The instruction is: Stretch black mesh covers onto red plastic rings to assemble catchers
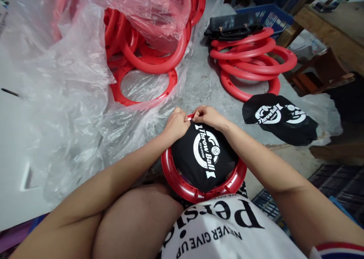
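Observation:
A red plastic ring [182, 183] rests against my lap, tilted up toward me. A black mesh cloth [203, 156] printed "Throw Ball" in white lies across the ring. My left hand [176, 124] and my right hand [207, 116] sit side by side at the ring's far edge. Both are closed, pinching the top edge of the black cloth against the rim. Only the lower half of the rim and a sliver between my hands show.
A clear plastic bag [71, 81] full of red rings [148, 58] spreads over the left. A stack of red rings [247, 62] with a black bag [231, 26] on top stands at the right. More printed black cloths [280, 119] lie beside it; a blue crate [273, 16] and wooden bench [335, 28] stand beyond.

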Demonstrator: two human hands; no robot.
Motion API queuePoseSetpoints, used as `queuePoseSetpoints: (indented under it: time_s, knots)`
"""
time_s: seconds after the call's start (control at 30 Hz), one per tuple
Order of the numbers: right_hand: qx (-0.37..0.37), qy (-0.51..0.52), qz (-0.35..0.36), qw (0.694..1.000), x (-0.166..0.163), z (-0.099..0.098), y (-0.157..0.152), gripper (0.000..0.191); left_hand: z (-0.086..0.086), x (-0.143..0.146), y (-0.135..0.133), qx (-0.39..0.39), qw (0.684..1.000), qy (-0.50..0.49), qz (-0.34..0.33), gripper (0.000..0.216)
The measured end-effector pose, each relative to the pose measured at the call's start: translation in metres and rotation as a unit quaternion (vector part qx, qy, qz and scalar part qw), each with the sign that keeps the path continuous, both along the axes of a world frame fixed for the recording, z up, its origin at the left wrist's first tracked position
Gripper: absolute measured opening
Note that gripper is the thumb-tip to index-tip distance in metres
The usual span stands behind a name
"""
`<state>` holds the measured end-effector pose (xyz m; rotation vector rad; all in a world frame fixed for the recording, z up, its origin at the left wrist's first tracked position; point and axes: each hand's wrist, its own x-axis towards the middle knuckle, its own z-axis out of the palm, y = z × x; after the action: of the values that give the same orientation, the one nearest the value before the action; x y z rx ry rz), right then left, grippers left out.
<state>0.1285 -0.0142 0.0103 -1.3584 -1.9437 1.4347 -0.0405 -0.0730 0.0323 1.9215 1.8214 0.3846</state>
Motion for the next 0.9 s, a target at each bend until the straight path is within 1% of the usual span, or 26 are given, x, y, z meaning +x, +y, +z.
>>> queuePoseSetpoints:
  time_s: [0.13, 0.33, 0.63, 0.9]
  knots:
    - [0.025, -0.021, 0.0, 0.999, -0.0014, -0.0015, 0.0013, 0.011, 0.0038, 0.0019, 0.0016, -0.015, 1.0, 0.002, 0.007, 0.015]
    - [0.039, -0.042, 0.005, 0.998, -0.0026, -0.0028, 0.0017, 0.013, 0.0081, 0.0029, 0.0025, -0.027, 0.999, -0.005, 0.021, 0.016]
    - [0.05, -0.039, -0.023, 0.998, -0.0037, -0.001, -0.0014, 0.01, 0.0052, -0.0001, 0.0036, -0.021, 0.999, -0.036, 0.025, 0.019]
    - [0.047, -0.028, -0.026, 0.998, -0.0022, -0.0026, -0.0017, 0.011, 0.0048, -0.0044, 0.0037, -0.023, 0.998, -0.049, 0.015, 0.019]
